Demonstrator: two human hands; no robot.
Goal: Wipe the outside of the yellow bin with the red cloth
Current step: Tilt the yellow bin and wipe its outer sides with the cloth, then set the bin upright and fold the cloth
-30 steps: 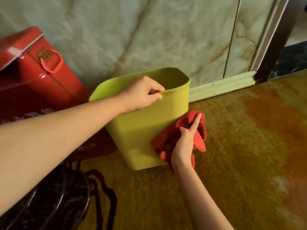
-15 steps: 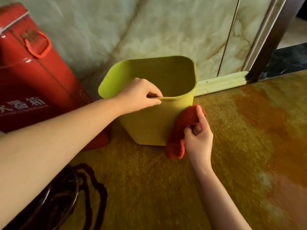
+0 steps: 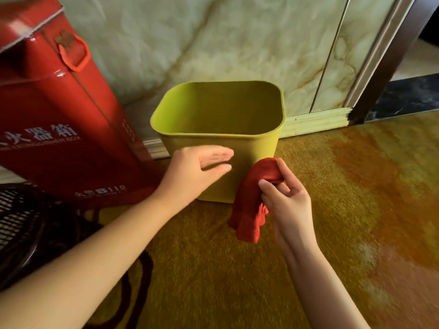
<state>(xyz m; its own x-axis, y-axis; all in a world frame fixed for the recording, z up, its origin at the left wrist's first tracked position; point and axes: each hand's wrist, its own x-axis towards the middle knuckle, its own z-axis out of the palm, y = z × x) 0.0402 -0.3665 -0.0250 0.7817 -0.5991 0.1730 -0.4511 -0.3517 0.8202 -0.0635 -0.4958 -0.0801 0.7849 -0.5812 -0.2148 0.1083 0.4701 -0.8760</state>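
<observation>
Two bare hands are all we have at work here. Our right hand [image 3: 286, 205] pinches the bunched top of the red cloth [image 3: 251, 200] between thumb and fingertips, a narrow, closed hold, with the rest of the cloth hanging loose below the pinch down toward the floor. Just beyond and left of that pinch stands the yellow bin [image 3: 221, 129], upright on the mottled yellow-orange floor [image 3: 332, 210], its mouth open toward us; the top of the cloth lies against the bin's near right corner, though we cannot tell how firmly it presses.

Our left hand [image 3: 197, 172] is spread wide and flat, fingers pointing toward the cloth, holding nothing — it lies over the bin's near wall, and whether the palm touches the plastic we cannot tell, as the fingers are blurred.

Left of that open hand leans a red metal box [image 3: 59, 119] with a handle and white lettering, close beside the bin. Behind both runs a marbled wall [image 3: 213, 39].
</observation>
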